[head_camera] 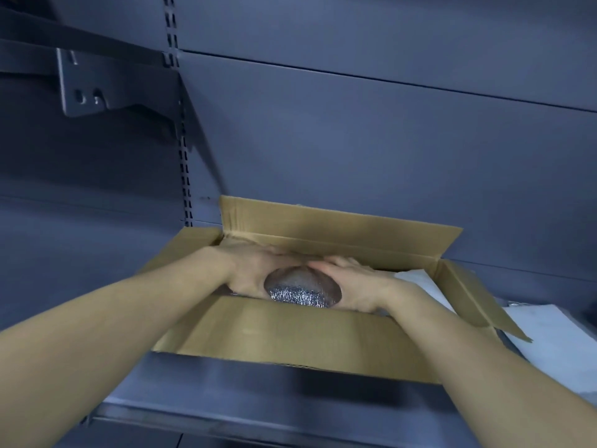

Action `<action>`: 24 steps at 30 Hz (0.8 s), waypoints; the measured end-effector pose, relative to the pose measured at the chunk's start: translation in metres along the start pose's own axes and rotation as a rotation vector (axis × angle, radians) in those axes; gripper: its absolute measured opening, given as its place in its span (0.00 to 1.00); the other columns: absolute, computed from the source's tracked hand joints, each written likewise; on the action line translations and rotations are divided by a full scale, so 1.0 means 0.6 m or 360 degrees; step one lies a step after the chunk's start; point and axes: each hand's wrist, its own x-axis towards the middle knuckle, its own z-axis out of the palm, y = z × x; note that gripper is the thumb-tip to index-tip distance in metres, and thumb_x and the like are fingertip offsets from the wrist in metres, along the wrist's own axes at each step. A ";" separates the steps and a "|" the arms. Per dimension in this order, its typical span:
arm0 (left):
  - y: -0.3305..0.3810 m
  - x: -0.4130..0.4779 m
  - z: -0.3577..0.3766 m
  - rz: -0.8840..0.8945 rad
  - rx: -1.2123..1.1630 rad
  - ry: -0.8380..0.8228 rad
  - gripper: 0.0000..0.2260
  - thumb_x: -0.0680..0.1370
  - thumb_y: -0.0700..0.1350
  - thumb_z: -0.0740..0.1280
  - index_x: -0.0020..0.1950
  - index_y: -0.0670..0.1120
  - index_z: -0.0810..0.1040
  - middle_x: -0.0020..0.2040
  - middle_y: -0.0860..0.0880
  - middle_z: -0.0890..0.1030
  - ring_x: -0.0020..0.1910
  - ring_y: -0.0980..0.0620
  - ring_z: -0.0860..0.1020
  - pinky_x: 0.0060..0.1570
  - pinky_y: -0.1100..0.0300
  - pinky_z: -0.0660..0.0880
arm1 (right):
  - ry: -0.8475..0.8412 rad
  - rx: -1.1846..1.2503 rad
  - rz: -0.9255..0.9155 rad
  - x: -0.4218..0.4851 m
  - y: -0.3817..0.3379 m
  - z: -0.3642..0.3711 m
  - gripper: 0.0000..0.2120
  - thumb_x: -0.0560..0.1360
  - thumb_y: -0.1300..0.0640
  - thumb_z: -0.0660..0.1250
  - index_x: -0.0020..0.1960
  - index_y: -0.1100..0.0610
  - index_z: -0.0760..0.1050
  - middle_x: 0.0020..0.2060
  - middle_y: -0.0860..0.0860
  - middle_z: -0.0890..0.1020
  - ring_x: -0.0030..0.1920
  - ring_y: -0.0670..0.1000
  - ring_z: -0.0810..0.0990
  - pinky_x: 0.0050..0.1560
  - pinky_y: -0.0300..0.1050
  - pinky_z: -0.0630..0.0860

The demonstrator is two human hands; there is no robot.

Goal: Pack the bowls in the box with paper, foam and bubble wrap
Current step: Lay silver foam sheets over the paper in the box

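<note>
presently, nearest the onlooker, two bare forearms reach forward over the front edge of the dark grey-blue metal shelf (226, 392). on that shelf stands the open brown cardboard box (290, 331), its near flap folded down toward the person.

inside the box, at its left half, sits the round bundle in silvery bubble wrap (302, 292), presumably a wrapped bowl, though the bowl itself is hidden. the left hand (255, 270) cups the bundle's left side, its fingers close together and curved over the top. the right hand (355, 286) cups the right side, its fingers slightly apart and laid over the top. the fingertips of both hands meet at the far side. whether the bundle rests on the box floor cannot be told; the near wall hides it.

further right inside the box lies a white sheet of packing material (416, 279), foam or paper, not distinguishable. outside the box, past the right flap, lie more flat white sheets (549, 334).

behind stand the upright far flap (339, 234), the grey-blue back panel (355, 140) and a metal shelf bracket (84, 85) at upper left.

assessment: one wrapped item is going in. the box's right half looks unfilled, and the flaps are open, so filling, padding and closing appear outstanding.
</note>
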 end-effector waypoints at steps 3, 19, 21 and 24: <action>-0.005 0.008 0.001 -0.0009 -0.0060 -0.0076 0.39 0.69 0.69 0.68 0.76 0.66 0.54 0.74 0.59 0.65 0.72 0.52 0.66 0.67 0.54 0.66 | -0.0059 0.0029 0.0036 0.006 0.007 0.008 0.44 0.71 0.37 0.70 0.78 0.38 0.48 0.77 0.47 0.58 0.76 0.56 0.58 0.74 0.54 0.60; -0.011 0.034 -0.012 -0.0183 -0.0081 -0.0361 0.44 0.65 0.69 0.70 0.74 0.69 0.47 0.75 0.54 0.61 0.75 0.49 0.62 0.71 0.47 0.65 | -0.0154 0.0178 0.0275 0.016 -0.005 -0.011 0.50 0.64 0.24 0.66 0.78 0.39 0.50 0.75 0.50 0.61 0.76 0.55 0.57 0.75 0.54 0.59; -0.008 0.036 -0.013 -0.0200 -0.0056 -0.0372 0.46 0.66 0.68 0.71 0.75 0.68 0.46 0.75 0.52 0.61 0.75 0.48 0.61 0.71 0.47 0.65 | -0.0131 0.0117 0.0284 0.016 -0.008 -0.007 0.50 0.63 0.23 0.65 0.78 0.38 0.50 0.74 0.50 0.62 0.76 0.55 0.58 0.74 0.55 0.60; -0.011 0.035 -0.009 -0.0203 -0.0068 -0.0333 0.46 0.66 0.69 0.71 0.75 0.69 0.45 0.75 0.52 0.61 0.75 0.48 0.62 0.71 0.48 0.65 | -0.0113 0.0108 0.0259 0.012 -0.011 -0.010 0.50 0.63 0.23 0.65 0.78 0.39 0.50 0.74 0.50 0.63 0.75 0.55 0.59 0.73 0.54 0.61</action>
